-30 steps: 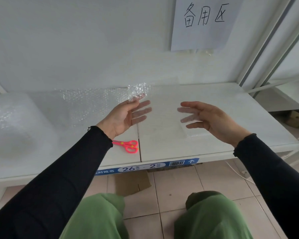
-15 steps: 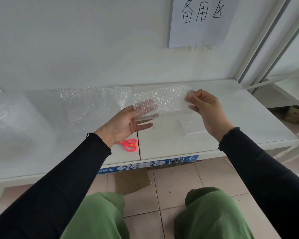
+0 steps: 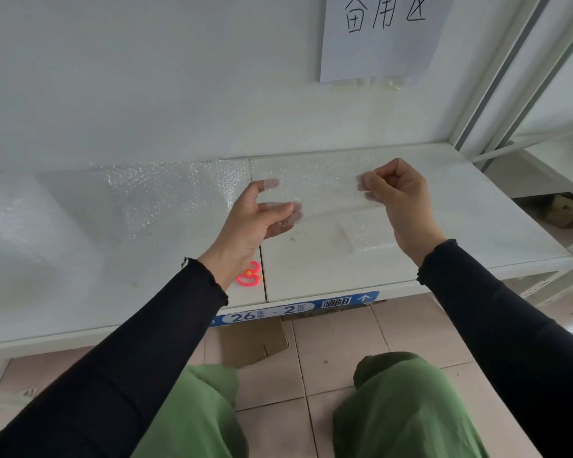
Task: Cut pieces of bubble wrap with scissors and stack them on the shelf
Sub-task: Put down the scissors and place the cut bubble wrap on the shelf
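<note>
Just above the white shelf (image 3: 477,206), the right hand (image 3: 399,196) pinches a clear bubble wrap piece (image 3: 325,186) by its right edge; the left hand (image 3: 255,219) lies spread behind its left edge, grip unclear. Pink scissors (image 3: 250,276) and a bubble wrap roll (image 3: 14,233) rest on the shelf; a paper sign (image 3: 377,38) hangs on the wall (image 3: 146,77) above

The person is wearing a black long-sleeved top of thin, matte cloth; the left sleeve (image 3: 129,368) and the right sleeve (image 3: 510,325) are fitting closely and reaching to the wrists; each is ending in a narrow, wavy-edged hem, the left cuff (image 3: 209,279) and the right cuff (image 3: 439,256); loose green trousers (image 3: 404,408) are covering both knees, the cloth creasing softly; the left hand (image 3: 248,223) and right hand (image 3: 401,196) are showing bare beyond the cuffs.
</note>
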Demonstrator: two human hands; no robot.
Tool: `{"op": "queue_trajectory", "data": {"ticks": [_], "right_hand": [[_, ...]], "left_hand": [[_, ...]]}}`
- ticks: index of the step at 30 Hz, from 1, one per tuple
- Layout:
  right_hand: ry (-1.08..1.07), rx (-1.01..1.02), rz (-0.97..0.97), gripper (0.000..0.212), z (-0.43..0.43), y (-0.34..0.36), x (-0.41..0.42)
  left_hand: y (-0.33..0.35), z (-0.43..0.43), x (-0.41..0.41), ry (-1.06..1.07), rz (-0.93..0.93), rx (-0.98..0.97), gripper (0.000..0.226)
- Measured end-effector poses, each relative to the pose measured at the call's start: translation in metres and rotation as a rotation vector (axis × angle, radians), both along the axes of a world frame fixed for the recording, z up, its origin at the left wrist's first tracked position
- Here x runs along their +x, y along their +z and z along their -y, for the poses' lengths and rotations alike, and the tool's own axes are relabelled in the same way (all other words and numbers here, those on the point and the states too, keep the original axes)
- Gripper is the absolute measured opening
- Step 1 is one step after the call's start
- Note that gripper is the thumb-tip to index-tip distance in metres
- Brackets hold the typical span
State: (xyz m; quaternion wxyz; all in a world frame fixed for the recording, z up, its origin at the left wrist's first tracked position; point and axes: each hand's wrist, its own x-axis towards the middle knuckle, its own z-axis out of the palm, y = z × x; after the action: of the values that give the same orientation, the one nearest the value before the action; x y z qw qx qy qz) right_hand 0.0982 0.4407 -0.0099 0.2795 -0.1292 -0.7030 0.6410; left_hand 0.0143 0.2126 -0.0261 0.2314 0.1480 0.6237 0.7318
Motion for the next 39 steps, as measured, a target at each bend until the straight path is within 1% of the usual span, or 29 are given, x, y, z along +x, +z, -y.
{"op": "queue_trajectory", "data": {"ticks": [2,5,6,7,8,9,11,12,14,17,21,25,29,31,36,39], "right_hand": [[-0.022,-0.024,-0.015,0.019,-0.006,0.001,-0.001],[-0.05,-0.015,-0.016,0.031,-0.024,0.004,-0.002],[-0.05,-0.001,-0.006,0.031,-0.032,0.005,-0.002],[-0.046,0.012,0.011,0.03,-0.041,0.007,-0.003],[-0.041,0.021,0.031,0.028,-0.052,0.007,-0.004],[-0.036,0.03,0.055,0.026,-0.064,0.008,-0.005],[-0.028,0.063,0.11,0.023,-0.087,0.005,-0.007],[-0.028,0.092,0.146,0.023,-0.098,0.002,-0.007],[-0.045,0.147,0.232,0.022,-0.118,-0.007,-0.008],[-0.069,0.216,0.353,0.023,-0.146,-0.026,-0.007],[-0.017,0.243,0.475,0.022,-0.172,-0.052,0.003],[0.009,0.307,0.559,0.024,-0.185,-0.08,0.008],[0.023,0.397,0.617,0.028,-0.187,-0.101,0.008],[0.027,0.442,0.652,0.029,-0.186,-0.107,0.007],[0.043,0.471,0.707,0.031,-0.186,-0.117,0.006],[0.062,0.536,0.742,0.033,-0.188,-0.121,0.005]], "left_hand": [[-0.001,-0.008,-0.001,0.043,-0.014,0.025,0.056],[-0.001,-0.025,-0.001,0.042,-0.097,0.051,0.087],[0.0,-0.033,-0.001,0.02,-0.153,0.044,0.094],[0.001,-0.042,-0.002,-0.014,-0.212,0.025,0.094],[0.001,-0.051,-0.003,-0.048,-0.257,0.001,0.087],[0.001,-0.061,-0.005,-0.073,-0.28,-0.022,0.075],[-0.006,-0.083,-0.008,-0.089,-0.278,-0.067,0.044],[-0.011,-0.094,-0.009,-0.087,-0.264,-0.096,0.032],[-0.022,-0.115,-0.01,-0.086,-0.259,-0.16,0.024],[-0.041,-0.143,-0.013,-0.109,-0.298,-0.265,0.024],[-0.072,-0.171,-0.017,-0.129,-0.394,-0.425,0.021],[-0.095,-0.181,-0.014,-0.143,-0.424,-0.502,0.023],[-0.112,-0.183,-0.013,-0.136,-0.409,-0.552,0.024],[-0.117,-0.184,-0.011,-0.146,-0.408,-0.574,0.025],[-0.124,-0.187,-0.008,-0.157,-0.406,-0.627,0.028],[-0.126,-0.188,-0.009,-0.155,-0.427,-0.681,0.028]]}}
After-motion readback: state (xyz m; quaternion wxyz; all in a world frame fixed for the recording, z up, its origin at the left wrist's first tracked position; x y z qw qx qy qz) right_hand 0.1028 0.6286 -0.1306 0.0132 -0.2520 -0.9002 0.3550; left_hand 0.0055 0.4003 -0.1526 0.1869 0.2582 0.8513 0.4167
